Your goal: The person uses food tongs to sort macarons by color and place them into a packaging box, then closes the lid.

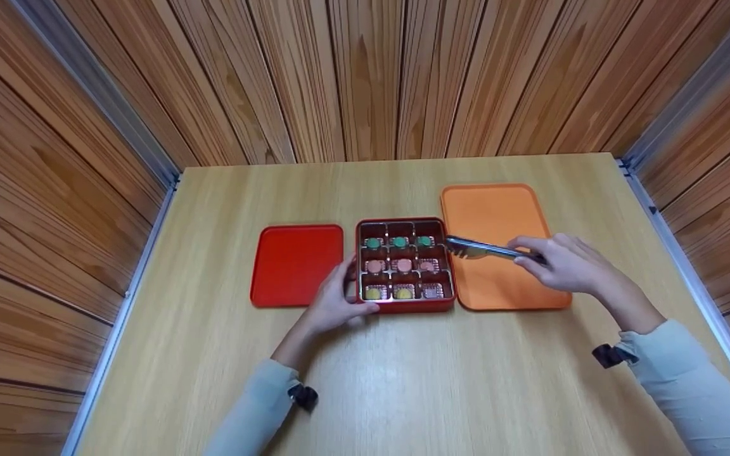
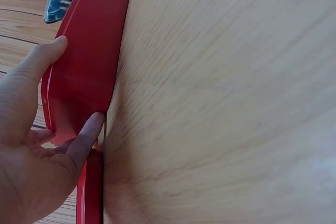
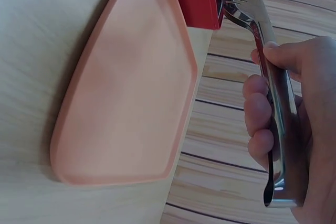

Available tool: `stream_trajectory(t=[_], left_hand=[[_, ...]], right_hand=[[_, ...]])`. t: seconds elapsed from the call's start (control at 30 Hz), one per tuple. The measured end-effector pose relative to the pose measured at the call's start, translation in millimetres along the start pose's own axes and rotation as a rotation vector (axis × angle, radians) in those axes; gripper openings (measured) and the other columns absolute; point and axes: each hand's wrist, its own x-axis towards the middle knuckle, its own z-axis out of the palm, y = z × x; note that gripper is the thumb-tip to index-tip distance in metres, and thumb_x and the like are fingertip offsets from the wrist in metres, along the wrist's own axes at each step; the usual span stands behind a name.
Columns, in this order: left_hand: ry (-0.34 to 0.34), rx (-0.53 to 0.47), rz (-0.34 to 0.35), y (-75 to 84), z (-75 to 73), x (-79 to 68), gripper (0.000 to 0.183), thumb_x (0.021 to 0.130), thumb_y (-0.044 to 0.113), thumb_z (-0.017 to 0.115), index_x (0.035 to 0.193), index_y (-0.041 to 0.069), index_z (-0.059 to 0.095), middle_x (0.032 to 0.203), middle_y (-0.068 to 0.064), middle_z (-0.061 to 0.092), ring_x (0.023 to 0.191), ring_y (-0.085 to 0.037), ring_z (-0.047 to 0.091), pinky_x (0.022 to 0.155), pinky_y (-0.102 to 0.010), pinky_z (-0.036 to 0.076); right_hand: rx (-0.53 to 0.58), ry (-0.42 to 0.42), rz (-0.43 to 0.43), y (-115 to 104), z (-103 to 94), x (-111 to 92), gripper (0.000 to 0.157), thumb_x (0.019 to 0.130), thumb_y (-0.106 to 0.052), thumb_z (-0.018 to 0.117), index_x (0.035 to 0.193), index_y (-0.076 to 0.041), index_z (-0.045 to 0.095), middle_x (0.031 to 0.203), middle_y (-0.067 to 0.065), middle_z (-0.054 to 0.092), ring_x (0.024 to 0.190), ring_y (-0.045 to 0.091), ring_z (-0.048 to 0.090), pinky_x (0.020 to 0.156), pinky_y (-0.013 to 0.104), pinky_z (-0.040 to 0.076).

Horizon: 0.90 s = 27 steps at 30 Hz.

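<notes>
A red divided box (image 1: 408,306) stands mid-table in the head view. Green pieces (image 1: 399,242) fill its back row, pink ones (image 1: 403,265) the middle row. Yellow pieces (image 1: 404,292) sit in two front compartments; the front right one shows a ridged clear cup (image 1: 433,291) without yellow. My left hand (image 1: 336,305) holds the box's front left corner, thumb at the front rim. In my right hand (image 1: 564,261) is a pair of metal tongs (image 3: 281,114), gripped along the arms. Their toothed tips, with no piece visible between them, are right at the box's right rim.
To the right of the box, partly under the tongs, lies an orange tray (image 1: 498,215). A flat red lid-like tray (image 1: 298,263) lies at the left, close beside my left hand. Wood-panelled walls (image 1: 365,82) rise behind and along both sides of the table (image 1: 390,386).
</notes>
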Motion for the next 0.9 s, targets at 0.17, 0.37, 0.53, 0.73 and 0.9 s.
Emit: stream_trajectory(t=[0.17,0.37,0.53,0.73,0.9], left_hand=[[-0.002,-0.009,0.008,0.2,-0.1,-0.3,0.119,0.086,0.024,0.100,0.179,0.012,0.027,0.169,-0.023,0.051,0.158,-0.040,0.049,0.138,-0.064,0.036],[-0.002,-0.002,0.014,-0.2,-0.2,-0.3,0.121,0.085,0.025,0.101,0.179,0.012,0.027,0.171,-0.023,0.050,0.160,-0.041,0.048,0.139,-0.064,0.033],[0.004,0.001,0.030,-1.5,-1.0,0.4,0.121,0.084,0.025,0.101,0.180,0.014,0.027,0.170,-0.024,0.050,0.159,-0.042,0.049,0.139,-0.064,0.034],[0.000,-0.014,0.015,0.5,-1.0,-0.8,0.121,0.085,0.025,0.101,0.180,0.017,0.027,0.172,-0.023,0.048,0.161,-0.042,0.048,0.138,-0.065,0.034],[0.003,-0.010,0.012,-0.9,-0.7,-0.9,0.122,0.084,0.025,0.101,0.180,0.017,0.027,0.170,-0.022,0.050,0.160,-0.042,0.049,0.138,-0.067,0.035]], right_hand=[[-0.013,0.003,-0.039,-7.2,4.7,2.7,0.025,0.111,-0.021,0.070,0.134,-0.013,0.075,0.065,-0.011,0.042,0.048,0.004,0.031,0.047,0.018,0.024],[-0.025,-0.034,-0.053,-15.1,8.8,2.7,0.024,0.111,-0.021,0.070,0.134,-0.016,0.075,0.064,-0.012,0.041,0.047,0.004,0.031,0.047,0.017,0.025],[-0.038,-0.060,-0.070,-20.4,10.3,1.2,0.025,0.110,-0.023,0.072,0.134,-0.015,0.075,0.065,-0.012,0.041,0.048,0.004,0.032,0.048,0.018,0.027],[-0.047,-0.072,-0.088,-23.0,12.2,0.0,0.026,0.109,-0.023,0.073,0.134,-0.015,0.076,0.065,-0.013,0.042,0.047,0.004,0.033,0.048,0.018,0.029],[-0.051,-0.079,-0.109,-25.1,15.6,-1.1,0.023,0.110,-0.023,0.071,0.131,-0.018,0.076,0.064,-0.012,0.042,0.048,0.004,0.032,0.048,0.019,0.029]])
